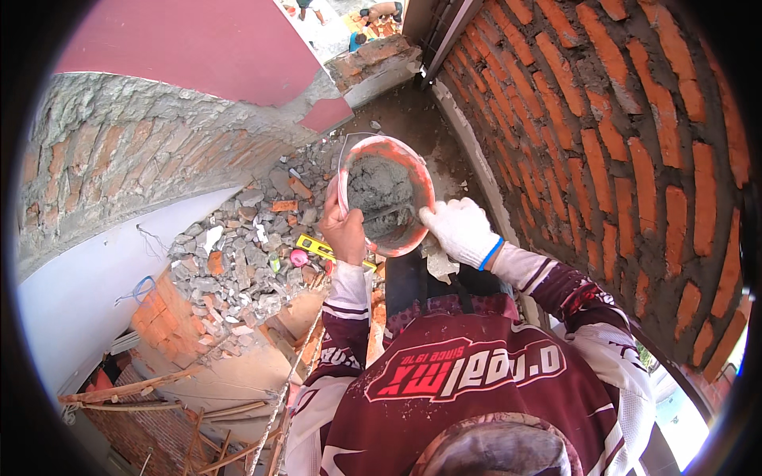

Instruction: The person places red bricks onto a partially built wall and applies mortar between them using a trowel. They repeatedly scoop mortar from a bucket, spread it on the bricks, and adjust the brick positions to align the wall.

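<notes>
Head view: orange-red bucket (383,145) is mid-picture, in front of the person, opening turned up toward the camera. Grey, wet-looking mortar (381,184) inside; fill depth hard to judge.

Left hand (343,230) bare, closed on the bucket's left rim, thumb on the near side. Right hand (463,232) in a white knit glove with blue cuff edge, fingers closed on the lower right rim. Both hands on the bucket, roughly opposite each other.

Flat pale tool (439,266), mortar-smeared, sits just below the right hand. Looks like a trowel blade; can't tell if the glove holds it too.

Yellow spirit level (313,246) lies by the left wrist, partly hidden behind it. Pink round object (298,258) just beside the level, type unclear. Both at the edge of a heap of grey rubble (234,266) mixed with broken brick.

Right side: brick wall (603,166), orange bricks, thick grey joints. Upper left: maroon-painted panel (198,44) above rough exposed masonry. Lower left: loose timber (131,390), with a pale rope (274,412) running up toward the left sleeve. Other people at top edge, well apart, too small for detail.
</notes>
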A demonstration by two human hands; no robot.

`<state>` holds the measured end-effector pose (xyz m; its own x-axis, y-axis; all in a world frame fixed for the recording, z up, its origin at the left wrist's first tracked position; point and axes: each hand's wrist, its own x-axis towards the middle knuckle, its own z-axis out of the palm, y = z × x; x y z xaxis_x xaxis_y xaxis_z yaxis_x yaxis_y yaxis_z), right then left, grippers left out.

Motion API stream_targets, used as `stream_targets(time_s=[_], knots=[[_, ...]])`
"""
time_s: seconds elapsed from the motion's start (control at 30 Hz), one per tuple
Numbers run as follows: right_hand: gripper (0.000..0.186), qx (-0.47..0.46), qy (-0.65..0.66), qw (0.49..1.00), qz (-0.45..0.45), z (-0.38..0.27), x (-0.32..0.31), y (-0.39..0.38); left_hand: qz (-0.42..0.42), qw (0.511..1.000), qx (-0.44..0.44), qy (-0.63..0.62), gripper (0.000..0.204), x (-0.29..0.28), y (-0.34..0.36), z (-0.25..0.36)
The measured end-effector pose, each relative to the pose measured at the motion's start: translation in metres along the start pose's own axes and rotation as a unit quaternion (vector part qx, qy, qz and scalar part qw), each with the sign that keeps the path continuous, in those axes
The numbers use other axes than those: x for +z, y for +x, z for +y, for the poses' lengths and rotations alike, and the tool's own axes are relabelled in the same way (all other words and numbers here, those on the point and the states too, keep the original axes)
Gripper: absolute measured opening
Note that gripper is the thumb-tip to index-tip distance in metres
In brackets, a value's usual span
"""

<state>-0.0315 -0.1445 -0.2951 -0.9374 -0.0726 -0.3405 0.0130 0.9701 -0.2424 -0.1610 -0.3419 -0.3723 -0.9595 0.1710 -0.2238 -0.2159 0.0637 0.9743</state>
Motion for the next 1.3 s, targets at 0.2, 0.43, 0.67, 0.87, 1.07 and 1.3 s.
stream_targets(time_s=[0.2,0.43,0.67,0.87,1.07,1.3], knots=[[0.02,0.194,0.001,0.981,-0.026,0.064,-0.068,-0.01,-0.099,0.988,0.093,0.079,0.039,0.04,0.012,0.057],[0.033,0.094,0.505,0.842,-0.165,0.059,-0.015,0.006,-0.156,0.981,0.102,0.051,0.055,0.085,0.043,0.082],[0.021,0.04,0.011,0.999,0.006,0.085,-0.087,-0.029,-0.135,0.99,0.006,0.039,0.063,0.109,0.051,0.101],[0.022,0.222,0.021,0.975,-0.002,0.135,-0.16,-0.053,-0.11,0.993,-0.035,0.036,0.062,0.155,0.06,0.136],[0.035,0.198,0.133,0.969,-0.07,0.147,-0.141,0.0,-0.173,0.977,0.12,-0.03,0.052,0.197,0.103,0.144],[0.048,0.228,0.369,0.901,-0.003,0.098,-0.131,0.04,-0.309,0.95,0.05,0.013,0.057,0.199,0.168,0.176]])
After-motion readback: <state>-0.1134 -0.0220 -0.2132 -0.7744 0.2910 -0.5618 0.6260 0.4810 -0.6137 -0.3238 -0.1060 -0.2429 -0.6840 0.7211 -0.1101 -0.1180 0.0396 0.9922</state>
